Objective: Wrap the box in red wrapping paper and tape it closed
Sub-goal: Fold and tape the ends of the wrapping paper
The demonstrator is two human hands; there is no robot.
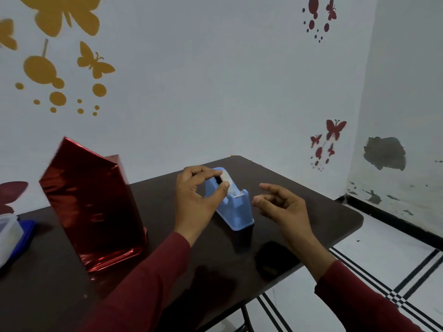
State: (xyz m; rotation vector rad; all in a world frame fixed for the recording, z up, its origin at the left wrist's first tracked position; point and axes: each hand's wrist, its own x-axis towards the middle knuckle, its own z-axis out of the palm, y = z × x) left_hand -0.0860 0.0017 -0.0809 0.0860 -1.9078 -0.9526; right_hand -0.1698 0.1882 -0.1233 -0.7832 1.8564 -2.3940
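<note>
White-walled corner room with butterfly decals; dark brown tabletop underfoot of the work. Tall box sheathed in shiny red foil wrapping paper standing upright at the left of the table, well apart from both hands; top end peaked and apparently unsealed. Pale blue plastic tape dispenser at centre. Left hand curled over the dispenser, thumb and forefinger pinching at the tape roll. Right hand just beside, loosely curled, holding nothing. Assessment: body wrapped; end folds and taping outstanding. Translucent lidded plastic tub at left edge.
</note>
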